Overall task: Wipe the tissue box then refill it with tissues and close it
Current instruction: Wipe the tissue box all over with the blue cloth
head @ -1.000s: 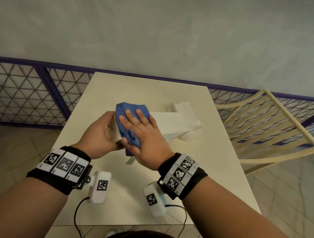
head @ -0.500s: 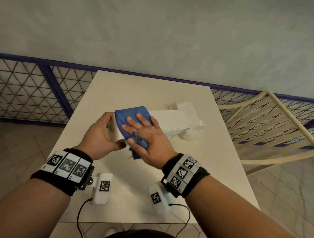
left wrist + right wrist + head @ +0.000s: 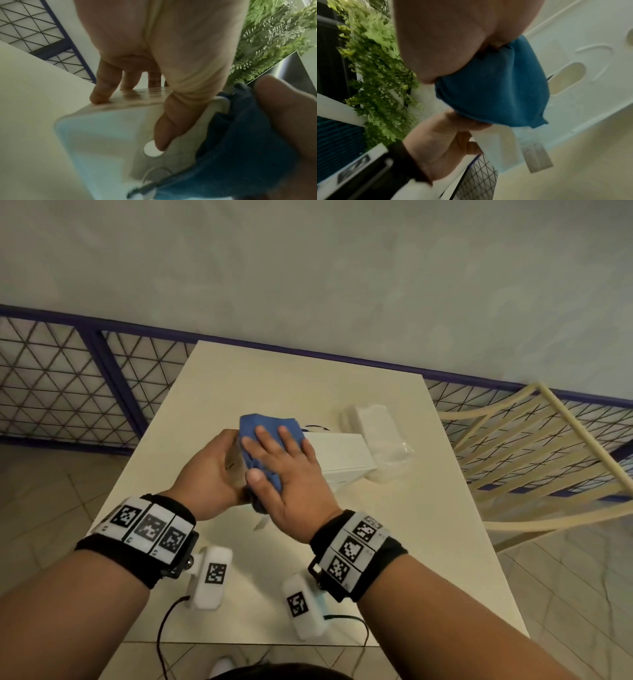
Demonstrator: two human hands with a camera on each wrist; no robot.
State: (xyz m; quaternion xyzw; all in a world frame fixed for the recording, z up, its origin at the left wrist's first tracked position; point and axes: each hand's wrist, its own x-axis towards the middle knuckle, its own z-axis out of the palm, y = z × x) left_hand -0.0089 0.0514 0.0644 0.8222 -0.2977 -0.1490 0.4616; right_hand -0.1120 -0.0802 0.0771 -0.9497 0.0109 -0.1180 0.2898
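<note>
I see left hand [image 3: 210,470] gripping the tissue box [image 3: 337,453] end mid-table [image 3: 274,378]; right hand [image 3: 291,477] flat, fingers straight, pressing blue cloth [image 3: 263,426] on it.

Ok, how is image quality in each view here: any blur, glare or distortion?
Head view: sharp, evenly lit, wide-angle bending of the railing; blue cloth crisp. Left wrist view: white plastic tissue box soft, smeared. Right wrist view: motion-blurred, green foliage streaked. No strong glare anywhere.
</note>
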